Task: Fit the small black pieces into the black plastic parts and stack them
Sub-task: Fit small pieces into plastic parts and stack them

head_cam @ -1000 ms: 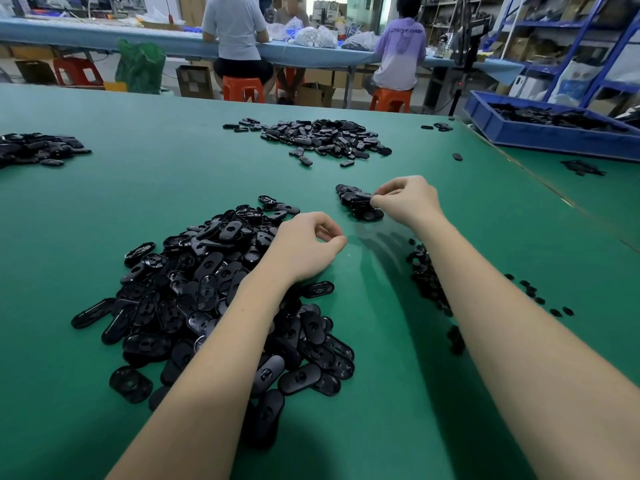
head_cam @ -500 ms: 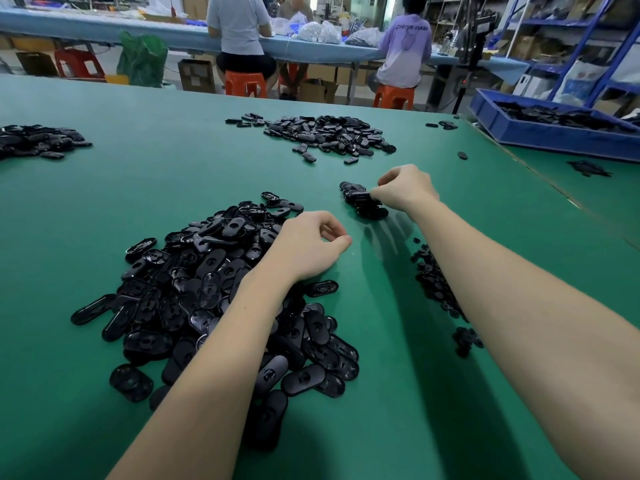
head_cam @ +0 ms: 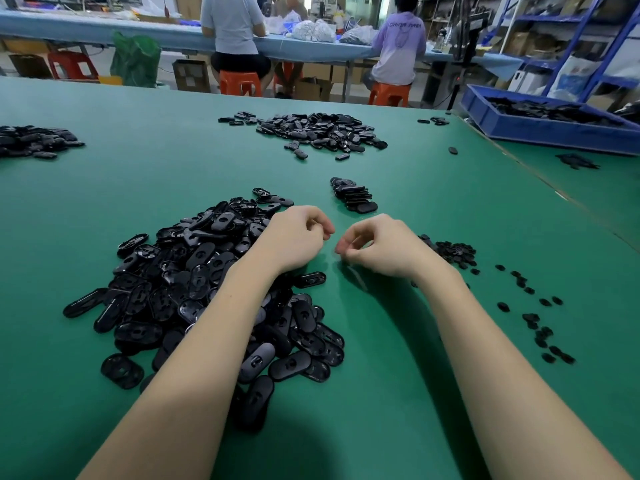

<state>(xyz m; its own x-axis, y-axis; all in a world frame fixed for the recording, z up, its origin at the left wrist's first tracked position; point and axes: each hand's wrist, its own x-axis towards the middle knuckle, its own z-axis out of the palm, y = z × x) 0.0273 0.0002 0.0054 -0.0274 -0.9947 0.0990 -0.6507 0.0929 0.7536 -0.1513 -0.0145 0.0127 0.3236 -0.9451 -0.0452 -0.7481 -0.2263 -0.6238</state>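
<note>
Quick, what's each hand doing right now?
Left hand: fingers curled, nothing visible in them.
Right hand: fingers curled, blurred; cannot tell if it holds anything.

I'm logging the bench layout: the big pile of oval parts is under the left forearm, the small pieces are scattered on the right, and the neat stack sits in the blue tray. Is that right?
Not quite. The head view shows the stack on the green table, just beyond the hands, not in the blue tray. The pile under the left forearm and the small pieces on the right are as you say.
</note>
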